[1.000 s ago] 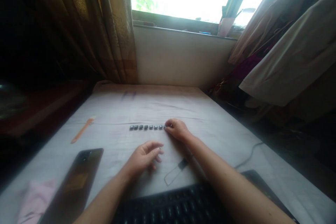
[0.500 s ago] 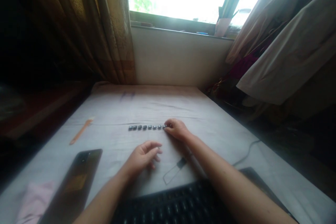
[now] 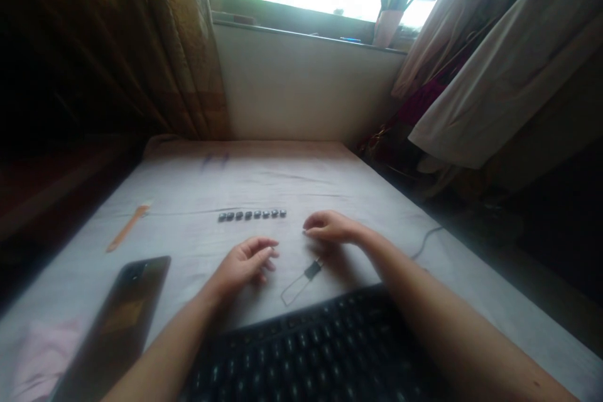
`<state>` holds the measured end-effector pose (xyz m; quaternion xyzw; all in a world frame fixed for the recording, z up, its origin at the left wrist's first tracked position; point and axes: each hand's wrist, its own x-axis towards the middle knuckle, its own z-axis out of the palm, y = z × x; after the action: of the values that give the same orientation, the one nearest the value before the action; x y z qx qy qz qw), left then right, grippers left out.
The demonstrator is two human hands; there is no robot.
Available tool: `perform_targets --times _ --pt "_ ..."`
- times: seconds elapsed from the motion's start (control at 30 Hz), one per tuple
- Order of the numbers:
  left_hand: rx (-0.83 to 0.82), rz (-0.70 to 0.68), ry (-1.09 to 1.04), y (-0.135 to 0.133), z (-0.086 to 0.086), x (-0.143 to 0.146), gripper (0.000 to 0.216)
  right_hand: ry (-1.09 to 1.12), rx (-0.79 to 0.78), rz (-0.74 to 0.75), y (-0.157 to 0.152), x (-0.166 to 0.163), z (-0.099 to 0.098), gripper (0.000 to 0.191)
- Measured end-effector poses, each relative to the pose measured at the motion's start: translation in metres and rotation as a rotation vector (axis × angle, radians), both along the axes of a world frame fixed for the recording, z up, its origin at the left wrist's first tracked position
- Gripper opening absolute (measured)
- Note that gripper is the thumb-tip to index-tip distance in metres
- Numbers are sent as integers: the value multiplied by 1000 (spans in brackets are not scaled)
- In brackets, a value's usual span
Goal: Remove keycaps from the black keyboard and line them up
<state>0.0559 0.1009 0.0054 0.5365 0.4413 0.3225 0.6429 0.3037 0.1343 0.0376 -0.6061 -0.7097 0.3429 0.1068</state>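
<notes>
Several small dark keycaps (image 3: 248,215) form a neat row across the white cloth. My right hand (image 3: 330,227) is just right of the row's right end, apart from it, with fingers loosely bent and nothing visible in them. Nearer to me and below the row, my left hand (image 3: 245,264) hovers with thumb and fingers curled but apart, and no object shows in it. Between the hands lies a wire-loop tool with a black grip (image 3: 312,270), which looks like a keycap puller. A black keyboard (image 3: 301,352) sits closest to me, partly under my right forearm.
On the left are a dark smartphone (image 3: 125,314), an orange strip (image 3: 128,228) and a pink cloth (image 3: 44,352). A cable (image 3: 426,240) runs off the right table edge. Beyond the table are a curtain (image 3: 188,63), a window and hanging clothes (image 3: 466,88).
My right hand has let go of the keycap at the row's right end and drawn away to the right. My left hand keeps its pose. The camera view has shifted slightly.
</notes>
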Motion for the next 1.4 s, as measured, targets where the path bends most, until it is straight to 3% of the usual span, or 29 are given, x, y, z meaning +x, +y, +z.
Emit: perform_targets --times 0.23,0.43,0.8,1.4 --pt "7 -3 27 -1 4 1 33 18 -70 137 -34 18 12 35" --pt "19 -24 60 0 5 -1 33 42 14 233 -51 23 9 33" --pt "24 -29 68 -1 6 1 33 -117 219 312 -60 11 4 19" --pt "38 -62 53 -2 2 -2 27 -454 200 243 -60 12 6 9"
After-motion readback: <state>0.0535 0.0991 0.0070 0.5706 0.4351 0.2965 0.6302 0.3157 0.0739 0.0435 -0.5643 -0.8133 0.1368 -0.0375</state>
